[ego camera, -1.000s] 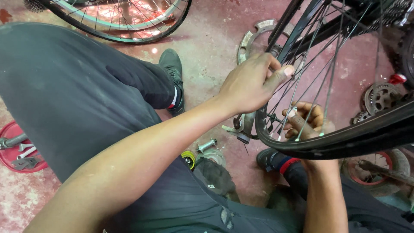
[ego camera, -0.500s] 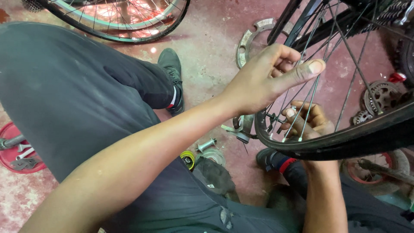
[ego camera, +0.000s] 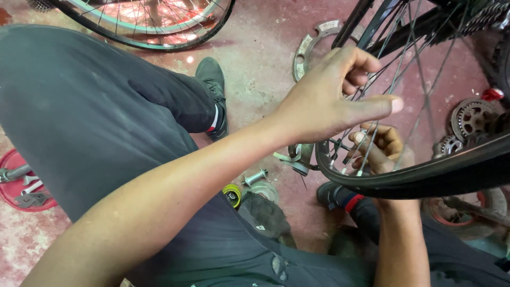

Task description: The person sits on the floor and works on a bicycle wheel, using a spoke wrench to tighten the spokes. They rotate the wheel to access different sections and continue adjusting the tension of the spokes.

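Observation:
A black bicycle wheel (ego camera: 425, 178) with thin metal spokes (ego camera: 396, 69) stands at the right, its tyre curving across in front of me. My left hand (ego camera: 329, 101) reaches across my knee into the spokes, fingers curled around a couple of them and thumb stretched out to the right. My right hand (ego camera: 383, 149) sits lower, just inside the rim and behind the spokes, with its fingertips pinching a spoke near the rim. My dark trousers fill the left and bottom of the view.
A second wheel (ego camera: 159, 24) lies at the top left. A red tray (ego camera: 13, 199) with metal tools sits at the left edge. Toothed sprockets (ego camera: 470, 118), a flat metal ring (ego camera: 308, 45), a small axle (ego camera: 255, 176) and a yellow round piece (ego camera: 231, 194) lie on the reddish floor.
My left hand has shifted a little along the spokes, its thumb now stretched out straight. My right hand stays inside the rim, fingers working on a spoke.

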